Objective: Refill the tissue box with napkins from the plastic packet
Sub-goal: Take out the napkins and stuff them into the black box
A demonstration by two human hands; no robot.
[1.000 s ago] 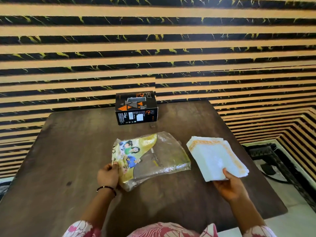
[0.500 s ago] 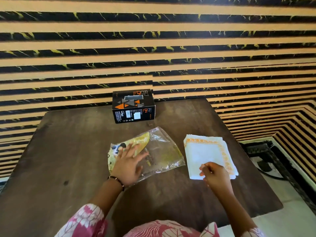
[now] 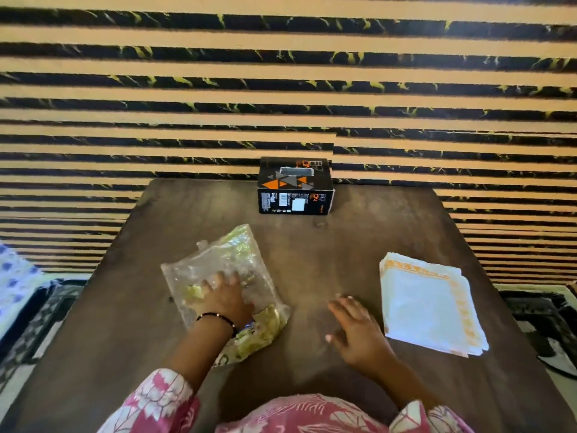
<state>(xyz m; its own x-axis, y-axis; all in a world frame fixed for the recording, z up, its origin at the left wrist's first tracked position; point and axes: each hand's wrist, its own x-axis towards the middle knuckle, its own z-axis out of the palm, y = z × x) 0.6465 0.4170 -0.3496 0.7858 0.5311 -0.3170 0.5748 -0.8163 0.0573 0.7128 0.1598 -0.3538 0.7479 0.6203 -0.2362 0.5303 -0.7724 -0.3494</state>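
A black tissue box (image 3: 295, 186) with orange triangles and a slot in its top stands at the table's far edge. The flattened clear and yellow plastic packet (image 3: 224, 267) lies left of centre, and my left hand (image 3: 226, 300) presses flat on it with fingers spread. A stack of white napkins (image 3: 429, 303) with an orange border rests on the right of the table. My right hand (image 3: 356, 331) hovers open just left of the stack, not touching it and holding nothing.
The dark brown wooden table (image 3: 343, 245) stands against a wall of black and orange stripes (image 3: 281, 89). Patterned floor covering (image 3: 537, 310) shows past the table's right edge, and a blue and white cloth (image 3: 15, 276) lies at the far left.
My right hand set the napkin stack down on the table and let go, moving left off it. My left hand flattened the packet and slid it leftward. The camera view shifted.
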